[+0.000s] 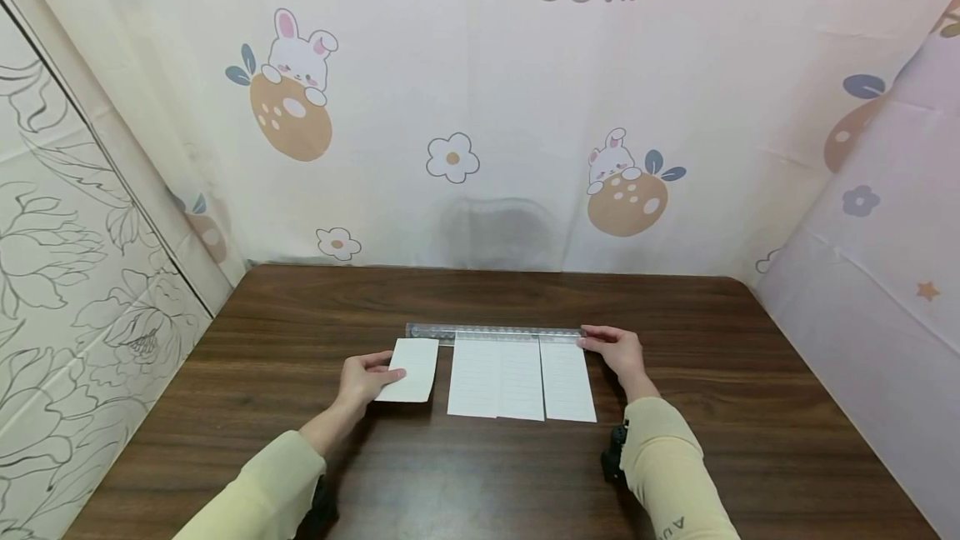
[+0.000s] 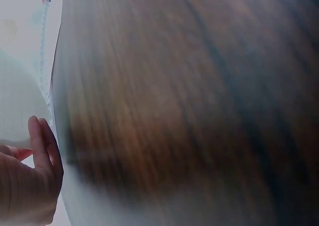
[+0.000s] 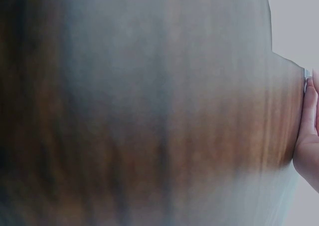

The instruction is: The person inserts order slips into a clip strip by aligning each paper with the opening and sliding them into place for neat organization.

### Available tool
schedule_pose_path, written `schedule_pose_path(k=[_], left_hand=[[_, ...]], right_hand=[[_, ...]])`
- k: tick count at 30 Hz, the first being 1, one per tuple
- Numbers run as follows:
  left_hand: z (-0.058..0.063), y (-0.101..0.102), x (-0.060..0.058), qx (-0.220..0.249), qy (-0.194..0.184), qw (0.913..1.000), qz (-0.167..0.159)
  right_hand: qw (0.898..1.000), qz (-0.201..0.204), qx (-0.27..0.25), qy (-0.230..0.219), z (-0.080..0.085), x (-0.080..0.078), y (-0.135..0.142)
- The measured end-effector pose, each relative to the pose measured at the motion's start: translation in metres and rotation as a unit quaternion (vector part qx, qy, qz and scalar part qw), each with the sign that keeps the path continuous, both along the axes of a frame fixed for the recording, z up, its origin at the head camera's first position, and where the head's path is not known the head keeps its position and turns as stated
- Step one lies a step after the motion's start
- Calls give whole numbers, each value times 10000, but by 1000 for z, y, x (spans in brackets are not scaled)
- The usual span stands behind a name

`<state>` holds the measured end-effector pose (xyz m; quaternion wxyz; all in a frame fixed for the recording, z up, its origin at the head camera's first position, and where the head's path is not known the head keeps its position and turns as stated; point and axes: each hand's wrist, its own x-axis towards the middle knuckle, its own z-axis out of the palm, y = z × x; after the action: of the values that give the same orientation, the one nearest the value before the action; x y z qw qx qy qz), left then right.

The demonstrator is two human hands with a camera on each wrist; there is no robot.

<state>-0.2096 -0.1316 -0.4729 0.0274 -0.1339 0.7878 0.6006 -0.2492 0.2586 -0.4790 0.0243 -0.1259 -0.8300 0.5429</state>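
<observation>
In the head view my left hand [image 1: 366, 378] pinches a blank white card [image 1: 411, 371] by its left edge, thumb on top. The card is held slightly above the table. Three lined white cards [image 1: 570, 382] lie side by side to its right, the left two touching or overlapping. A clear plastic ruler [image 1: 495, 333] lies along their top edges. My right hand [image 1: 617, 352] pinches the ruler's right end between thumb and fingers. In the left wrist view, the left hand [image 2: 35, 181] holds the card at the frame's edge. The right wrist view catches only part of the right hand [image 3: 309, 136].
A dark brown wooden table [image 1: 450, 482] carries everything. Behind it hangs a pale curtain [image 1: 480, 65] printed with rabbits and flowers. Another curtain [image 1: 885, 315] borders the right side, and a flower-patterned panel [image 1: 82, 273] stands on the left.
</observation>
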Motion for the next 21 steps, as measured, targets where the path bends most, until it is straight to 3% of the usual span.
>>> schedule_pose_path(k=[15, 21], left_hand=[[-4, 8, -4, 119, 50, 9999, -31], [-5, 11, -6, -93, 119, 9999, -34]], right_hand=[[10000, -23, 60, 9, -1, -1, 0], [10000, -10, 97, 13, -2, -2, 1]])
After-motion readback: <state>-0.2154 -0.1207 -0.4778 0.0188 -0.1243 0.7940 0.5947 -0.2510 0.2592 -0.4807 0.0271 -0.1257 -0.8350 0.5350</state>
